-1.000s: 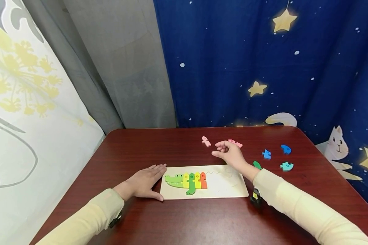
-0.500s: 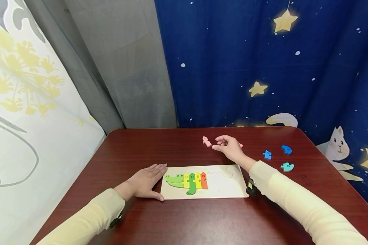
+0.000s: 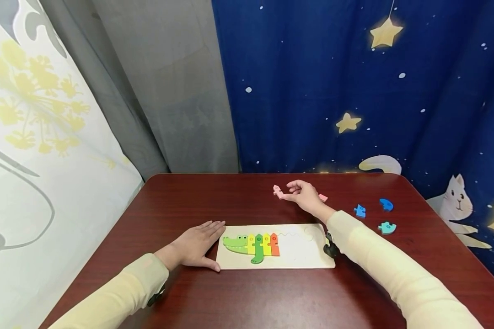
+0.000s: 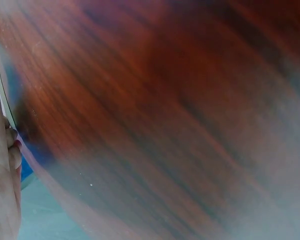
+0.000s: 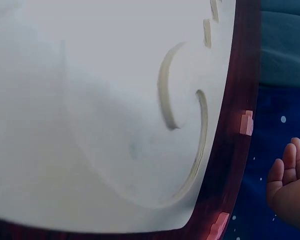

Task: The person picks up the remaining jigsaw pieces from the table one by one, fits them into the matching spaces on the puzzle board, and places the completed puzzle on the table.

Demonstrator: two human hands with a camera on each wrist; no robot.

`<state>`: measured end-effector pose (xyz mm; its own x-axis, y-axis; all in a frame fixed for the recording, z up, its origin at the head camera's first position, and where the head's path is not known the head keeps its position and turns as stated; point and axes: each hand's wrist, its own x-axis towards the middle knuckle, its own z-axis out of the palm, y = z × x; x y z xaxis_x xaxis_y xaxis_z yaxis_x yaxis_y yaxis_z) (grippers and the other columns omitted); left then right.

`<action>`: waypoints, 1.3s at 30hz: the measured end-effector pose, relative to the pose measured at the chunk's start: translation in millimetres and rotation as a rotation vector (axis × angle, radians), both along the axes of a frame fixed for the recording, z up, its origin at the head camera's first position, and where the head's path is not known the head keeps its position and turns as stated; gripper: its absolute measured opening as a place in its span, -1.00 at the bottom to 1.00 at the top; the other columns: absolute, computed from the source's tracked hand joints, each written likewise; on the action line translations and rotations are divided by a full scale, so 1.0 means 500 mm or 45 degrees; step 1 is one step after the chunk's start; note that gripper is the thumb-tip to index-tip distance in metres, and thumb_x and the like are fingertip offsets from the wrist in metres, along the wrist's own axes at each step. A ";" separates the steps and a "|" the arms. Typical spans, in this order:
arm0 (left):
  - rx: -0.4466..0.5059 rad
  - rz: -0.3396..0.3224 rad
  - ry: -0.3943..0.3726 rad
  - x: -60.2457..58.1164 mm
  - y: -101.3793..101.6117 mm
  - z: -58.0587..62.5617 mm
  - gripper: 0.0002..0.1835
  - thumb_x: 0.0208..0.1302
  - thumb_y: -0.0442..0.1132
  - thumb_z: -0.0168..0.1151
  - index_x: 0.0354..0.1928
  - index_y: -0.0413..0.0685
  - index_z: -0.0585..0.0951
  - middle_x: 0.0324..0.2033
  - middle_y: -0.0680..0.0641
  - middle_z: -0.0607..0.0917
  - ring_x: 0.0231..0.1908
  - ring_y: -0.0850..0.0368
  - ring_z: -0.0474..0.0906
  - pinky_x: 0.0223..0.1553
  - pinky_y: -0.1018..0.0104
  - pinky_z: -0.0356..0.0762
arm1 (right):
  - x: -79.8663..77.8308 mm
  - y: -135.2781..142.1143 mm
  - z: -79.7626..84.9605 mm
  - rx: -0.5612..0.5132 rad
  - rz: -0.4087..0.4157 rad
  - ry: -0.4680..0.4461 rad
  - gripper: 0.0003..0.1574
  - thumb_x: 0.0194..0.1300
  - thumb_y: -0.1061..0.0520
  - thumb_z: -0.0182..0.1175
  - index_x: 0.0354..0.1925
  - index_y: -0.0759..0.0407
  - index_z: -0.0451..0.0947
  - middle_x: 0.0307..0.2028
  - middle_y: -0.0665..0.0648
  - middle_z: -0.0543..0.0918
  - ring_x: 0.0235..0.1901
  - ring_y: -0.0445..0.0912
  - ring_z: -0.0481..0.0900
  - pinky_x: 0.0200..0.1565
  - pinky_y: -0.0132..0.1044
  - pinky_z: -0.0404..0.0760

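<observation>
A pale wooden puzzle board lies on the table, its left half filled by a crocodile's head and several numbered pieces in yellow, green and orange. My left hand rests flat at the board's left edge, fingers spread; the left wrist view catches only a sliver of it. Beyond the board, my right hand has loosely bent fingers, thumb tip at or right beside a light pink puzzle piece. The right wrist view shows that hand off to the side, apart from the piece.
Another pink piece is partly hidden behind my right hand. To the right lie a blue piece, a curved blue piece and a turquoise piece. Curtains hang behind the table.
My right hand has shifted slightly left, its thumb closing in on the light pink piece. The right sleeve now covers a green piece seen earlier. My left hand has stayed put.
</observation>
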<state>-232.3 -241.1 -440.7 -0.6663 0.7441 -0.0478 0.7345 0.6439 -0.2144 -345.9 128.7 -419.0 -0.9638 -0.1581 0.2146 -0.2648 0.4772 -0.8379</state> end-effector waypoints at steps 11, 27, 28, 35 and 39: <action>-0.011 0.011 -0.018 0.001 0.000 0.000 0.26 0.04 0.68 -0.29 0.48 -0.28 0.11 0.46 -0.20 0.12 0.44 -0.03 0.04 0.42 0.14 -0.02 | -0.031 -0.013 -0.019 0.060 0.057 -0.120 -0.36 0.12 0.18 0.44 0.11 0.43 0.48 -0.05 0.37 0.55 -0.12 0.09 0.50 -0.02 -0.12 0.53; 0.044 -0.025 -0.001 0.001 -0.003 -0.009 0.25 0.07 0.66 -0.24 0.45 -0.32 0.16 0.44 -0.23 0.17 0.41 -0.06 0.11 0.39 0.10 0.07 | -0.071 -0.010 -0.062 0.173 0.092 -0.200 -0.33 0.10 0.07 0.48 0.04 0.40 0.46 -0.16 0.28 0.55 -0.19 0.08 0.48 -0.13 -0.14 0.54; 0.045 -0.025 -0.002 0.001 -0.002 -0.010 0.25 0.07 0.66 -0.24 0.45 -0.32 0.16 0.44 -0.23 0.17 0.41 -0.06 0.11 0.39 0.10 0.07 | -0.074 -0.008 -0.063 0.179 0.093 -0.199 -0.32 0.09 0.06 0.48 0.04 0.41 0.45 -0.16 0.28 0.54 -0.20 0.08 0.48 -0.14 -0.15 0.54; 0.023 0.002 -0.030 0.000 -0.001 -0.004 0.26 0.05 0.67 -0.25 0.47 -0.30 0.12 0.45 -0.21 0.14 0.43 -0.04 0.08 0.41 0.12 0.02 | -0.065 -0.016 -0.046 0.189 0.063 -0.250 -0.39 0.18 0.16 0.41 0.11 0.39 0.44 -0.09 0.30 0.54 -0.13 0.08 0.46 -0.05 -0.13 0.49; 0.009 0.021 -0.043 -0.001 -0.002 -0.003 0.26 0.04 0.68 -0.27 0.48 -0.28 0.11 0.46 -0.20 0.13 0.43 -0.01 0.05 0.42 0.14 0.00 | -0.062 -0.024 -0.037 0.222 0.057 -0.246 -0.40 0.20 0.17 0.39 0.13 0.39 0.43 -0.09 0.29 0.54 -0.15 0.07 0.45 -0.06 -0.16 0.48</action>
<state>-232.7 -241.9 -442.4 -0.6766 0.7334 -0.0654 0.7305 0.6574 -0.1848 -376.8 116.7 -437.3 -0.9755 -0.2200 -0.0074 -0.1318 0.6104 -0.7810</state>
